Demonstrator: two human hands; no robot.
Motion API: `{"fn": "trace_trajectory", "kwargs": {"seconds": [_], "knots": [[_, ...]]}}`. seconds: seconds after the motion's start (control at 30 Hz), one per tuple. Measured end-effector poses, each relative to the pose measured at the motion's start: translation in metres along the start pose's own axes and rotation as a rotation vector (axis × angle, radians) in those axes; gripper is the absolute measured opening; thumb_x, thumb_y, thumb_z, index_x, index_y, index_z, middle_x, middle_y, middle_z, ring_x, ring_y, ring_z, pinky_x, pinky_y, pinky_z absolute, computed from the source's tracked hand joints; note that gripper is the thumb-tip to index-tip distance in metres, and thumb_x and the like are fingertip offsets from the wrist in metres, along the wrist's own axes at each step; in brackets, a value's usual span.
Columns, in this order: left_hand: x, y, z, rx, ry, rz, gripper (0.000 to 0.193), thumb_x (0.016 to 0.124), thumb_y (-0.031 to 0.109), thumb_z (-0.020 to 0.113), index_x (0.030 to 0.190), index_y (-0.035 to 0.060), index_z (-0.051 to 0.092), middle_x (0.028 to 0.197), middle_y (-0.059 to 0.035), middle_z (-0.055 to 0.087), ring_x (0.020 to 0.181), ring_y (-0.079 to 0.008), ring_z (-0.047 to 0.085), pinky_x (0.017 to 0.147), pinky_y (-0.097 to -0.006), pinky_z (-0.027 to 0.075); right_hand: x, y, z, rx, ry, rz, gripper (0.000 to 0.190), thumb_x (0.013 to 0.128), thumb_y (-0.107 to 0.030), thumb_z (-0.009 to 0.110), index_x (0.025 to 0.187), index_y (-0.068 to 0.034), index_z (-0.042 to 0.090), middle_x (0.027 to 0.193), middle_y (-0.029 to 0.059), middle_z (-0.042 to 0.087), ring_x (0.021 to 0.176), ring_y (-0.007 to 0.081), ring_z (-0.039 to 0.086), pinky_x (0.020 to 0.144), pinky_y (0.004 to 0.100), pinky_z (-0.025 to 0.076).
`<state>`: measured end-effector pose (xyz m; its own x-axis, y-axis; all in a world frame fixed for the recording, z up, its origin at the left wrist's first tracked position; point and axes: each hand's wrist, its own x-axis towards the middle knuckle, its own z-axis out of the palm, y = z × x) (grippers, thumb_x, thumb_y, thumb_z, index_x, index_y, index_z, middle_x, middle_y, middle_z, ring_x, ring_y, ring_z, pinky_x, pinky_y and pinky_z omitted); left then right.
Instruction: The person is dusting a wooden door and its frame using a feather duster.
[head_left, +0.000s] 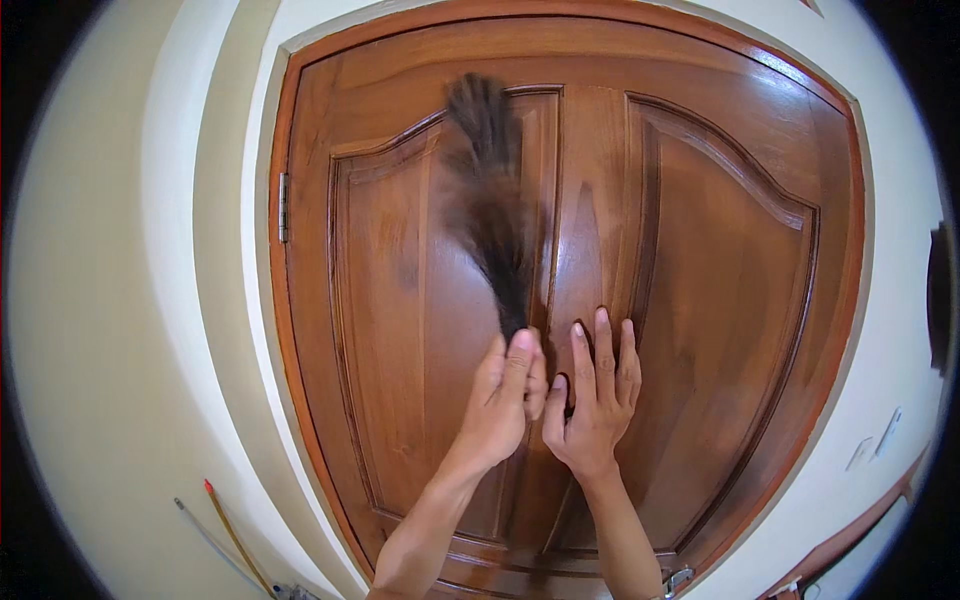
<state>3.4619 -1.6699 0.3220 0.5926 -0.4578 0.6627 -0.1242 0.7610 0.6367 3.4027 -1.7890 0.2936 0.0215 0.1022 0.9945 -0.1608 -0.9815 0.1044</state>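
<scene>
My left hand (504, 401) grips the base of a dark feather duster (491, 202), whose handle is hidden in the fist. The feathers point upward, blurred, in front of the left panel of a brown wooden door (592, 150). To the right, my right hand (598, 397) is spread with its fingers apart, palm toward the door's middle stile. It holds nothing and appears to rest on the wood.
A metal hinge (283, 207) sits on the frame's left side, and a metal door handle (679, 579) shows low at right. Two thin poles, one with a red tip (225, 514), lean at lower left. A wall switch (859, 454) is at right, beside a white device (889, 431).
</scene>
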Motion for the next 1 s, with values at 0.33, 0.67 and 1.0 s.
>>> {"fn": "trace_trajectory", "kwargs": {"seconds": [0.33, 0.67, 1.0], "knots": [[0.003, 0.007, -0.016, 0.316, -0.212, 0.018, 0.03, 0.114, 0.039, 0.045, 0.105, 0.0103, 0.049, 0.068, 0.0062, 0.029, 0.052, -0.0061, 0.024, 0.049, -0.0258, 0.023, 0.0, 0.001, 0.001, -0.065, -0.036, -0.018, 0.06, 0.087, -0.014, 0.059, 0.147, -0.01, 0.059, 0.16, 0.0156, 0.048, 0.149, 0.0454, 0.039, 0.12, 0.0529, 0.03], [0.006, 0.006, -0.029, 0.126, -0.044, -0.022, 0.032, 0.114, 0.041, 0.044, 0.102, 0.0116, 0.049, 0.068, 0.0055, 0.031, 0.051, -0.0062, 0.025, 0.048, -0.026, 0.022, -0.003, 0.005, -0.001, -0.084, -0.026, -0.023, 0.057, 0.088, -0.01, 0.057, 0.145, -0.01, 0.062, 0.158, 0.0158, 0.05, 0.148, 0.0464, 0.04, 0.12, 0.0538, 0.031], [0.015, 0.021, -0.046, -0.064, 0.031, -0.001, 0.03, 0.113, 0.039, 0.048, 0.102, 0.0116, 0.051, 0.067, 0.0061, 0.032, 0.049, -0.0062, 0.025, 0.048, -0.026, 0.022, -0.005, 0.003, 0.002, -0.115, -0.023, -0.03, 0.055, 0.09, -0.009, 0.054, 0.144, -0.01, 0.063, 0.159, 0.0158, 0.05, 0.149, 0.0455, 0.039, 0.12, 0.0539, 0.03]]}}
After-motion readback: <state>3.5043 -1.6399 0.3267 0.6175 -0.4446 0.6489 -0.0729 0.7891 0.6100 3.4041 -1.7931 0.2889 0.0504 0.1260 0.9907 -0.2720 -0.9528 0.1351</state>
